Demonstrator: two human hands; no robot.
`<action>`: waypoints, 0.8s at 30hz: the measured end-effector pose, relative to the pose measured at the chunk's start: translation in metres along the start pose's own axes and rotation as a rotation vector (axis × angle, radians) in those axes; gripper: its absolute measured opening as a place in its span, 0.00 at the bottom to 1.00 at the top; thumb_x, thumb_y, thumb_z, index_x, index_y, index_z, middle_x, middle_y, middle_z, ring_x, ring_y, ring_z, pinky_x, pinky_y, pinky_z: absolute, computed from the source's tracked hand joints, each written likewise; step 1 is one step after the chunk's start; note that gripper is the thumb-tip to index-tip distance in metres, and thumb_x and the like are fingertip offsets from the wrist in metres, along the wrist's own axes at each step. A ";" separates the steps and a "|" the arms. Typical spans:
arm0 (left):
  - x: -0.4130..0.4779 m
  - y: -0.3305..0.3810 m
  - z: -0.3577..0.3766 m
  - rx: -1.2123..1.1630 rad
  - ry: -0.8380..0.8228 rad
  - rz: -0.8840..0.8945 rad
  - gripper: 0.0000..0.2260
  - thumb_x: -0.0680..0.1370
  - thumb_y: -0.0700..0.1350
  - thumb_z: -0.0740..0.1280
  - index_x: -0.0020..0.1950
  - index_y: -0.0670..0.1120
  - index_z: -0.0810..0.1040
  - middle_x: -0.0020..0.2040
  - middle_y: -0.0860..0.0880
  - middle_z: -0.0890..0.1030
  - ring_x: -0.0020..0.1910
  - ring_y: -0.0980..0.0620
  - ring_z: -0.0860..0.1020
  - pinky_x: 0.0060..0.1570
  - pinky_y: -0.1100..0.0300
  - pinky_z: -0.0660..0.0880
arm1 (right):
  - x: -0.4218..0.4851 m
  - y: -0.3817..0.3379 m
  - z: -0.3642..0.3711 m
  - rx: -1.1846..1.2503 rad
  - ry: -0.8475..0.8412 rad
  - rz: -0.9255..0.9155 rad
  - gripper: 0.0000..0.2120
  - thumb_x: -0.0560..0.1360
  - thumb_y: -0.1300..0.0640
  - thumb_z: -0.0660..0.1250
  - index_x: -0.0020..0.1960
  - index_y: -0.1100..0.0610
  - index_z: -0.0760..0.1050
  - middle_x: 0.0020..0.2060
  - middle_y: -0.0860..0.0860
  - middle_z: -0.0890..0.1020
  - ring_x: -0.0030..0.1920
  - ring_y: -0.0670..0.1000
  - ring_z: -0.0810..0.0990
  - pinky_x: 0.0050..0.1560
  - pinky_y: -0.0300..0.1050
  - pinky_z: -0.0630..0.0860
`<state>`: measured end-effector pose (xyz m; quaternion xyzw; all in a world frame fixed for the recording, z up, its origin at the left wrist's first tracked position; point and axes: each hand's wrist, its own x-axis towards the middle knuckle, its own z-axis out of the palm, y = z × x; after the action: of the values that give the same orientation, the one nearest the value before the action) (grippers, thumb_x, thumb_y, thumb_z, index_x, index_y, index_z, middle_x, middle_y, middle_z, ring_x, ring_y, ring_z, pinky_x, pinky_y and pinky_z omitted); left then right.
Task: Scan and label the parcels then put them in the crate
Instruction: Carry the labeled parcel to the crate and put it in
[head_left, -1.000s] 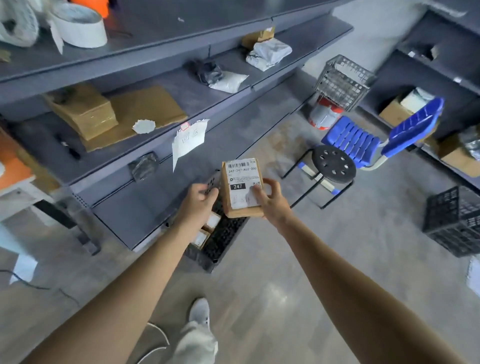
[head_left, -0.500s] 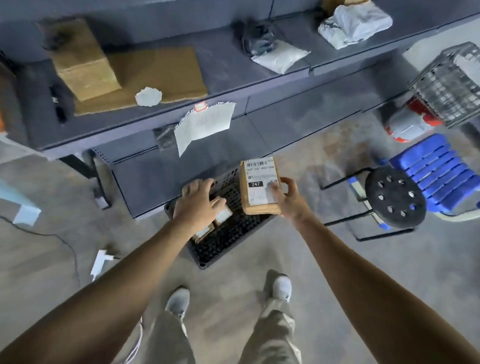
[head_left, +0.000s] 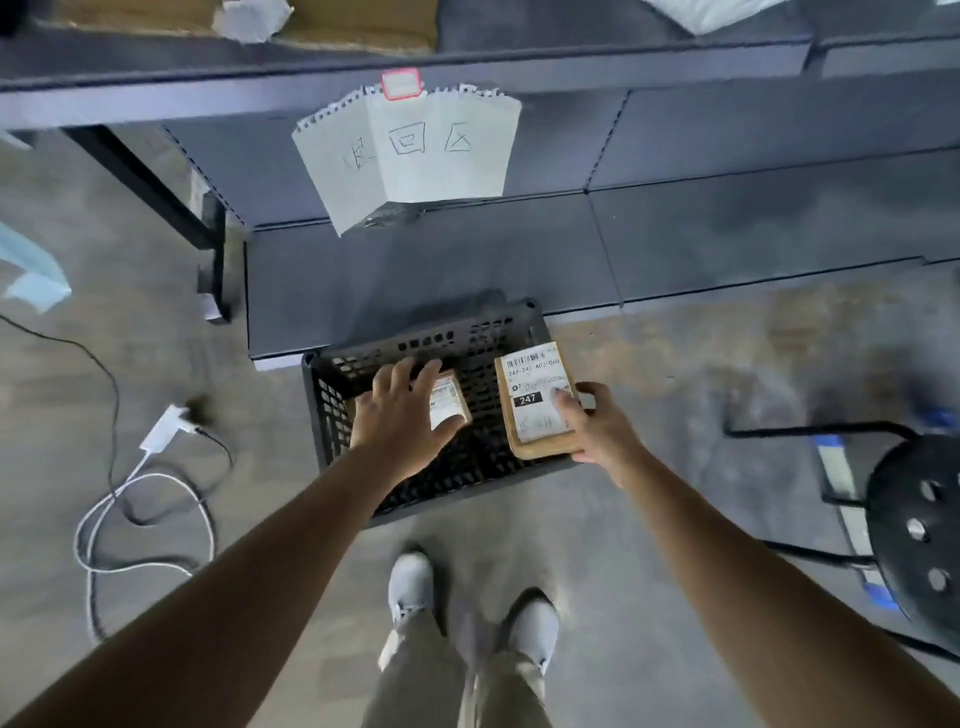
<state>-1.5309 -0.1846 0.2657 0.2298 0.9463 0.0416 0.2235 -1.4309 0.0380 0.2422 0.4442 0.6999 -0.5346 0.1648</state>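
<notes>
Right grip (head_left: 602, 434) clasping parcel (head_left: 532, 415) — labelled, over crate (head_left: 441, 339)

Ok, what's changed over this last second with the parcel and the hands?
The left hand let go of the labelled parcel and reached down to the crate, now spread over a smaller parcel inside. The right hand lowered the labelled parcel over the crate's right side. Unchanged: the right hand's grip on it; the crate on the floor.

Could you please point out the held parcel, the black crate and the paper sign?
Held parcel (head_left: 535, 375): head view, on its white shipping label.
Black crate (head_left: 457, 336): head view, on its far wall.
Paper sign (head_left: 415, 161): head view, on its middle sheet.
</notes>
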 end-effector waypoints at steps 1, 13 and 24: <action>0.013 -0.002 0.020 0.008 -0.012 -0.013 0.36 0.77 0.64 0.61 0.79 0.52 0.51 0.78 0.45 0.56 0.76 0.42 0.55 0.69 0.43 0.64 | 0.022 0.011 0.008 -0.016 -0.011 -0.010 0.26 0.78 0.40 0.64 0.70 0.50 0.63 0.57 0.49 0.75 0.58 0.56 0.77 0.50 0.56 0.81; 0.149 -0.047 0.213 0.018 -0.066 -0.058 0.36 0.77 0.66 0.60 0.79 0.53 0.49 0.78 0.45 0.54 0.76 0.42 0.54 0.69 0.44 0.63 | 0.251 0.109 0.122 -0.204 -0.059 -0.014 0.25 0.83 0.42 0.52 0.76 0.53 0.55 0.66 0.58 0.75 0.63 0.61 0.75 0.61 0.61 0.75; 0.208 -0.071 0.261 0.089 -0.064 -0.033 0.37 0.77 0.67 0.57 0.79 0.52 0.47 0.77 0.45 0.54 0.75 0.42 0.55 0.69 0.44 0.64 | 0.341 0.137 0.161 -0.299 -0.014 0.021 0.24 0.84 0.43 0.50 0.76 0.52 0.57 0.71 0.58 0.71 0.66 0.61 0.73 0.60 0.51 0.69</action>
<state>-1.6103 -0.1598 -0.0655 0.2249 0.9433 -0.0114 0.2437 -1.5487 0.0509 -0.1413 0.4182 0.7658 -0.4258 0.2395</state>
